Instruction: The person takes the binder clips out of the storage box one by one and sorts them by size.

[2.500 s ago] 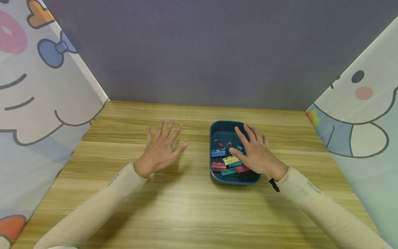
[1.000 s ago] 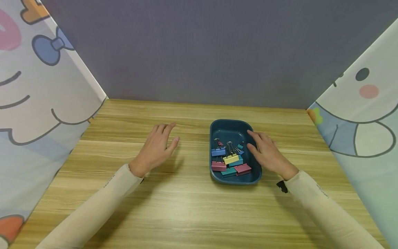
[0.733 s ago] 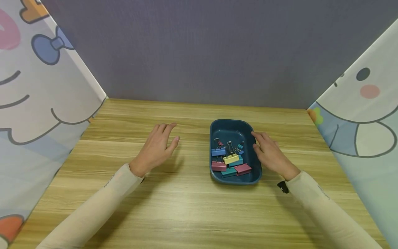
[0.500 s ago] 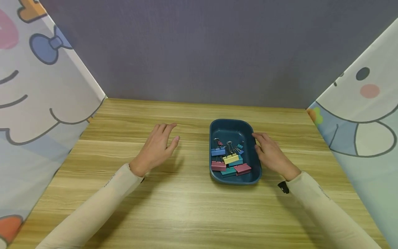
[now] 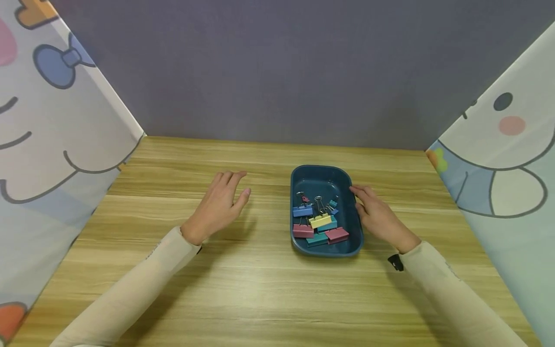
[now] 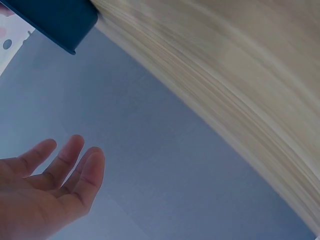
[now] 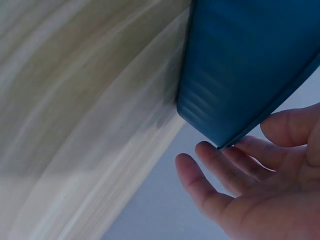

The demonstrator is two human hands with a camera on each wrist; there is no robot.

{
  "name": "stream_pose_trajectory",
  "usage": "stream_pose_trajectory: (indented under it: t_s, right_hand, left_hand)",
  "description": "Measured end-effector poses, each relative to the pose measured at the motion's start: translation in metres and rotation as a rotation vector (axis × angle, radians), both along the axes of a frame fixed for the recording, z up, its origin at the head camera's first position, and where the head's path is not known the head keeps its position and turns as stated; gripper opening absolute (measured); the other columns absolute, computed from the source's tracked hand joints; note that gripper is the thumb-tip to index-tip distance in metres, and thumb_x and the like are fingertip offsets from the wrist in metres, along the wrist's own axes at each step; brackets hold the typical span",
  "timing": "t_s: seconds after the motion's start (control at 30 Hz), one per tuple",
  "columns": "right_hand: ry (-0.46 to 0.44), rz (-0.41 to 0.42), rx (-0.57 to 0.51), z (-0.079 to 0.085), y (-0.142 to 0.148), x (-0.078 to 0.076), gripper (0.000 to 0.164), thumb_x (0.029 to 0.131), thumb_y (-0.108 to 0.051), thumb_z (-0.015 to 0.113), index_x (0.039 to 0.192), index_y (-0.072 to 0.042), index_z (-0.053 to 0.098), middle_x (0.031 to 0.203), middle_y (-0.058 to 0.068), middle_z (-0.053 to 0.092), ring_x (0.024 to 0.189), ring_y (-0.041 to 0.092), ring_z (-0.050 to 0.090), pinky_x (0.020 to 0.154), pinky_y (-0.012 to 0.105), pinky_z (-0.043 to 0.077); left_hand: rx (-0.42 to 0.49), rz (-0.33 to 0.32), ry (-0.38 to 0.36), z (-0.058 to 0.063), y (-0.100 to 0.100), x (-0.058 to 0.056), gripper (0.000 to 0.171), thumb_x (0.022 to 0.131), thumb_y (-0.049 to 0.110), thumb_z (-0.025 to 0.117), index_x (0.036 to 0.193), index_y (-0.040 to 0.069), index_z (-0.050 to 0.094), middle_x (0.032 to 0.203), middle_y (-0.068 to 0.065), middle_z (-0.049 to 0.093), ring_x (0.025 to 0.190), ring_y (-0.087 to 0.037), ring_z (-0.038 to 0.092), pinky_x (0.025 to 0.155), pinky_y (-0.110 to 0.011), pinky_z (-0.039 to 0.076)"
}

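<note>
In the head view a dark blue plastic box (image 5: pixel 323 172) stands on the table right of centre. Several binder clips lie inside it, among them a yellow clip (image 5: pixel 320 221), a blue clip (image 5: pixel 302 211) and a pink clip (image 5: pixel 303 231). My right hand (image 5: pixel 381 217) touches the box's right rim with thumb and fingertips, its fingers loosely bent; the right wrist view shows the thumb (image 7: pixel 290 127) against the rim. Left of the box, my left hand (image 5: pixel 217 207) hovers over the table with relaxed fingers, holding nothing. Some small clips partly overlap.
The wooden table (image 5: pixel 243 299) ends at a grey back panel (image 5: pixel 277 72). Side panels with cartoon prints stand at the left (image 5: pixel 86 125) and right (image 5: pixel 520 159). Black bands show at both wrists.
My right hand has drawn back rightward from over the box to its right rim. Both hands' spread fingers have relaxed and come together. The clips lie as before; the view has shifted slightly.
</note>
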State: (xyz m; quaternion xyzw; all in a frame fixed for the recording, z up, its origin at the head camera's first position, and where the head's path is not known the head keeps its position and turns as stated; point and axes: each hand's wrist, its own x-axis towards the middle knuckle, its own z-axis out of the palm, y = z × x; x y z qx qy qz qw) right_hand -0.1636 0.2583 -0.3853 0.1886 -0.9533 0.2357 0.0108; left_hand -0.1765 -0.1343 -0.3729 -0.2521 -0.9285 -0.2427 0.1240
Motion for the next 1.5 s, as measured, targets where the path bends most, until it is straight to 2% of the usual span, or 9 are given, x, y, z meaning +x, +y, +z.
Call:
stream_pose_trajectory:
  t_s: [0.4, 0.57, 0.73, 0.93, 1.1, 1.3, 1.5]
  right_hand:
    - [-0.026, -0.014, -0.052, -0.007, -0.001, 0.003, 0.045, 0.099, -0.002, 0.038, 0.143, 0.004, 0.030, 0.145, 0.019, 0.030, 0.129, 0.038, 0.035, 0.100, 0.055, 0.030]
    - [-0.014, -0.012, -0.051, -0.008, -0.001, 0.003, 0.045, 0.100, -0.003, 0.039, 0.144, 0.003, 0.031, 0.146, 0.018, 0.029, 0.129, 0.038, 0.035, 0.100, 0.055, 0.030]
    - [-0.022, -0.007, -0.044, -0.008, 0.001, 0.003, 0.046, 0.100, -0.004, 0.038, 0.145, 0.002, 0.030, 0.146, 0.017, 0.028, 0.127, 0.038, 0.037, 0.100, 0.056, 0.031]
    - [-0.037, -0.011, -0.035, -0.009, 0.002, 0.002, 0.046, 0.101, -0.006, 0.037, 0.145, 0.001, 0.029, 0.147, 0.016, 0.027, 0.127, 0.038, 0.038, 0.100, 0.056, 0.031]
    - [-0.035, -0.011, -0.032, -0.010, 0.002, 0.002, 0.046, 0.101, -0.006, 0.037, 0.145, 0.001, 0.029, 0.147, 0.016, 0.027, 0.127, 0.038, 0.039, 0.100, 0.055, 0.031]
    - [-0.036, -0.011, -0.031, -0.010, 0.001, 0.002, 0.046, 0.101, -0.006, 0.037, 0.145, 0.001, 0.029, 0.148, 0.015, 0.027, 0.126, 0.036, 0.040, 0.100, 0.055, 0.031]
    - [-0.034, -0.009, -0.035, -0.009, 0.001, 0.002, 0.046, 0.101, -0.006, 0.036, 0.146, 0.001, 0.029, 0.147, 0.015, 0.028, 0.125, 0.035, 0.042, 0.099, 0.054, 0.033]
  left_hand:
    - [-0.012, -0.025, -0.008, -0.006, 0.013, 0.000, 0.051, 0.101, 0.037, 0.037, 0.135, -0.001, 0.044, 0.123, -0.017, 0.050, 0.109, -0.033, 0.044, 0.093, -0.047, 0.035]
    - [0.000, -0.051, 0.003, -0.007, 0.024, -0.001, 0.047, 0.100, 0.035, 0.042, 0.133, 0.002, 0.047, 0.123, -0.014, 0.051, 0.109, -0.030, 0.045, 0.092, -0.046, 0.036]
    - [0.031, -0.108, -0.009, -0.001, 0.033, -0.003, 0.042, 0.097, 0.032, 0.050, 0.127, 0.004, 0.053, 0.120, -0.009, 0.053, 0.109, -0.026, 0.043, 0.093, -0.044, 0.036]
    - [0.026, -0.188, 0.023, 0.002, 0.048, -0.005, 0.034, 0.093, 0.028, 0.058, 0.118, 0.005, 0.060, 0.110, -0.005, 0.057, 0.101, -0.022, 0.044, 0.089, -0.039, 0.037]
    - [0.014, -0.216, 0.022, 0.004, 0.061, -0.005, 0.035, 0.092, 0.028, 0.061, 0.116, 0.003, 0.062, 0.110, -0.005, 0.059, 0.102, -0.021, 0.044, 0.089, -0.038, 0.038]
    - [0.004, -0.257, 0.004, 0.007, 0.076, -0.002, 0.036, 0.091, 0.032, 0.062, 0.117, 0.007, 0.062, 0.110, -0.005, 0.061, 0.099, -0.020, 0.044, 0.087, -0.037, 0.038]
    - [-0.020, -0.314, 0.055, 0.005, 0.091, -0.001, 0.033, 0.090, 0.033, 0.063, 0.113, 0.010, 0.064, 0.110, -0.002, 0.061, 0.096, -0.018, 0.043, 0.084, -0.034, 0.038]
